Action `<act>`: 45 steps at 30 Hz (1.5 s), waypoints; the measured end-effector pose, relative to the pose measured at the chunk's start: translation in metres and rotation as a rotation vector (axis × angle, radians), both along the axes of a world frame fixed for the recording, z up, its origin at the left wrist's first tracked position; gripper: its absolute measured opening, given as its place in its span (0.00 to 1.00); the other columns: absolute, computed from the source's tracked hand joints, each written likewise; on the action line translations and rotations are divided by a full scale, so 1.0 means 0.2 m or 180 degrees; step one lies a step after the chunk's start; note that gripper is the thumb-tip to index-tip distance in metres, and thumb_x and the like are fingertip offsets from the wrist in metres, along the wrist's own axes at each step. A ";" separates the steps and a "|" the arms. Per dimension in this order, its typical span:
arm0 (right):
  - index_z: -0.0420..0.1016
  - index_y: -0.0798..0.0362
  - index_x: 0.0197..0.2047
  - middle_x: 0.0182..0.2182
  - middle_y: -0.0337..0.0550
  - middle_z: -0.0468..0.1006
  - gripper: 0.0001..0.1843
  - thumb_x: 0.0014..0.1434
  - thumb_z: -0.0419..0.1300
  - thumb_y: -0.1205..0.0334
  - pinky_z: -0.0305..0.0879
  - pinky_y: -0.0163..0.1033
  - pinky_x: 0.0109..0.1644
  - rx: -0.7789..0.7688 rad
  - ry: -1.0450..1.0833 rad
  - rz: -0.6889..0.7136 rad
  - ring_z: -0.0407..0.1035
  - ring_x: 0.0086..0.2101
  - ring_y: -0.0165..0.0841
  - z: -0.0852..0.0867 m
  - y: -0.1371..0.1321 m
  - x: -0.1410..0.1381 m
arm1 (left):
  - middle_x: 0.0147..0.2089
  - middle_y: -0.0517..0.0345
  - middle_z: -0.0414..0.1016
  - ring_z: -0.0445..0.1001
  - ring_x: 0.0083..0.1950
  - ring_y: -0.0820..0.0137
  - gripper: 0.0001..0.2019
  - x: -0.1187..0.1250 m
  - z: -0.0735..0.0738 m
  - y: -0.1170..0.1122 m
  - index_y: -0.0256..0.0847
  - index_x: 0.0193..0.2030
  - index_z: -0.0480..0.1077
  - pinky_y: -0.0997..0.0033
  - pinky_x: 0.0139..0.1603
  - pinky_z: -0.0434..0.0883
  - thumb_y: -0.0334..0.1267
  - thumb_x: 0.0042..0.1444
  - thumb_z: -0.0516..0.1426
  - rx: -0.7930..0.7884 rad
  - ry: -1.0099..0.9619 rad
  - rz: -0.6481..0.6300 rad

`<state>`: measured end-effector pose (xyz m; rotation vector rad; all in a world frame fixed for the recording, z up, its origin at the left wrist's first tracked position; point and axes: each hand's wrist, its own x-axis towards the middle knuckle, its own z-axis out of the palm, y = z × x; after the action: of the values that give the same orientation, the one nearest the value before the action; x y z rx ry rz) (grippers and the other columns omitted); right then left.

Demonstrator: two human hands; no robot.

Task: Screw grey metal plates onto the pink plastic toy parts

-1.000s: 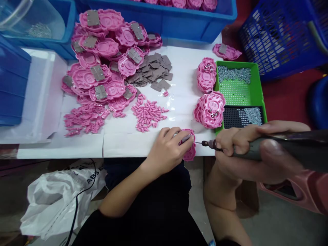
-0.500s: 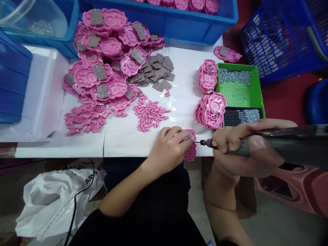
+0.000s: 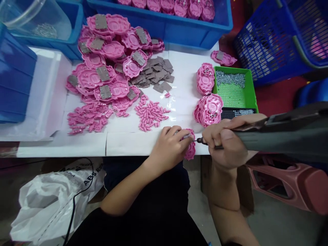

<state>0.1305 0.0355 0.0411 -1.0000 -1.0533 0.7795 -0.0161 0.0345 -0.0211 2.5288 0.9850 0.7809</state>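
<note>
At the table's front edge my left hand grips a pink plastic casing, its fingers curled over the upper part. A bit of grey shows between those fingers, mostly covered. My right hand is wrapped round a dark electric screwdriver lying nearly level. Its thin bit points left and reaches the casing beside my left fingertips; whether it sits in a screw is too small to tell. Just behind the tool stand stacked pink casings and a green tray of screws, with a black perforated tray partly covered.
Left on the table lie heaped pink casings with grey plates, loose grey plates, small ribbed pink pieces and flat pink parts. A blue bin stands behind, a blue basket at right, a pink stool below.
The camera view has shifted slightly. My right hand and the screwdriver have moved a little left, closer to the casing, and the tool's rear is higher. My left hand keeps its hold.
</note>
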 end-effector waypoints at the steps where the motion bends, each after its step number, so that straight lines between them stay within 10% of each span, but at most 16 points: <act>1: 0.69 0.46 0.38 0.18 0.25 0.64 0.10 0.56 0.66 0.66 0.52 0.32 0.16 0.0152 0.0007 0.0088 0.52 0.13 0.23 0.00 0.01 0.00 | 0.56 0.55 0.80 0.72 0.53 0.63 0.08 0.00 0.00 0.00 0.44 0.51 0.76 0.59 0.50 0.64 0.33 0.70 0.56 -0.0002 -0.0002 -0.0007; 11: 0.76 0.50 0.39 0.16 0.28 0.60 0.14 0.49 0.55 0.68 0.52 0.34 0.14 0.0750 0.0138 -0.0415 0.48 0.12 0.24 0.13 0.00 0.07 | 0.56 0.55 0.80 0.72 0.53 0.61 0.09 -0.01 0.00 0.00 0.44 0.53 0.76 0.60 0.51 0.65 0.32 0.70 0.57 -0.0031 -0.0053 -0.0087; 22: 0.62 0.48 0.32 0.12 0.26 0.56 0.09 0.53 0.53 0.52 0.49 0.31 0.14 0.0709 0.0115 -0.2015 0.51 0.10 0.23 0.12 0.20 0.61 | 0.57 0.57 0.81 0.72 0.52 0.62 0.08 -0.02 0.02 0.01 0.41 0.54 0.73 0.60 0.50 0.65 0.32 0.71 0.57 -0.0361 -0.0329 -0.0103; 45: 0.62 0.47 0.33 0.13 0.24 0.57 0.10 0.44 0.55 0.63 0.49 0.33 0.15 0.0466 0.0255 -0.1832 0.50 0.12 0.25 0.09 0.44 0.59 | 0.53 0.55 0.82 0.75 0.52 0.62 0.06 -0.02 0.03 0.01 0.41 0.48 0.76 0.59 0.51 0.66 0.32 0.70 0.58 -0.0478 -0.0506 -0.0157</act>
<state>0.2489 0.1242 0.0597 -1.0642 -0.6871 0.2637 -0.0209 0.0363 -0.0152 2.3152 0.8909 0.8457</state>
